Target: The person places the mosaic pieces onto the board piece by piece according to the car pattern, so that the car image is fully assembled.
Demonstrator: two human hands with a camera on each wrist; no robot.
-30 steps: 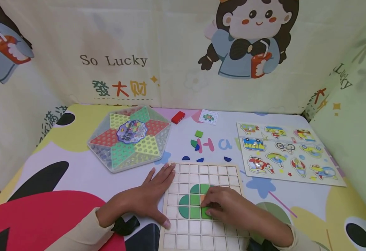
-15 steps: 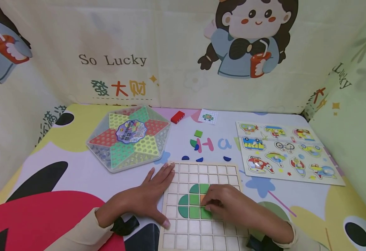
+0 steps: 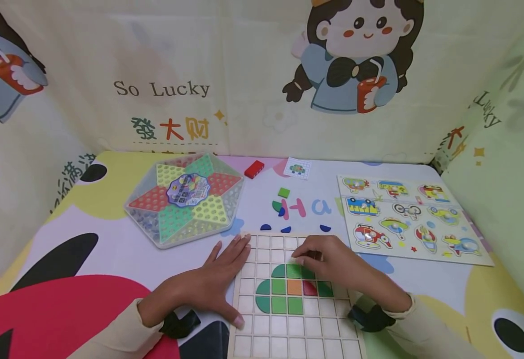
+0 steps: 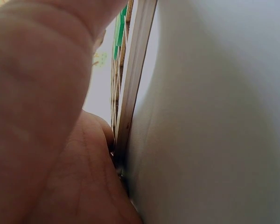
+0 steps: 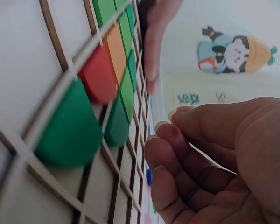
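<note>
A wooden grid board (image 3: 262,344) carries green square tiles (image 3: 279,304), darker green rounded tiles (image 3: 263,303), an orange square tile (image 3: 294,287) and a red tile (image 3: 309,288). My left hand (image 3: 212,284) rests along the board's left side, fingers spread, thumb near its lower left. Above the board's upper right part is my right hand (image 3: 334,259), fingers loosely bent. The right wrist view shows nothing between its thumb and fingertips. There, a dark green rounded tile (image 5: 72,126) lies beside the red one. The left wrist view shows the board's edge (image 4: 135,74) against my palm.
Beyond the board lie loose blue half-round tiles (image 3: 286,229), a green square tile (image 3: 284,192), a small pattern card (image 3: 298,168) and a red block (image 3: 254,168). A hexagonal checkers box (image 3: 145,219) stands back left, a vehicle puzzle board (image 3: 405,252) right.
My right hand has left the tiles in the middle and moved up toward the board's far edge. Orange, red and dark green tiles there are now uncovered. The left hand stays put.
</note>
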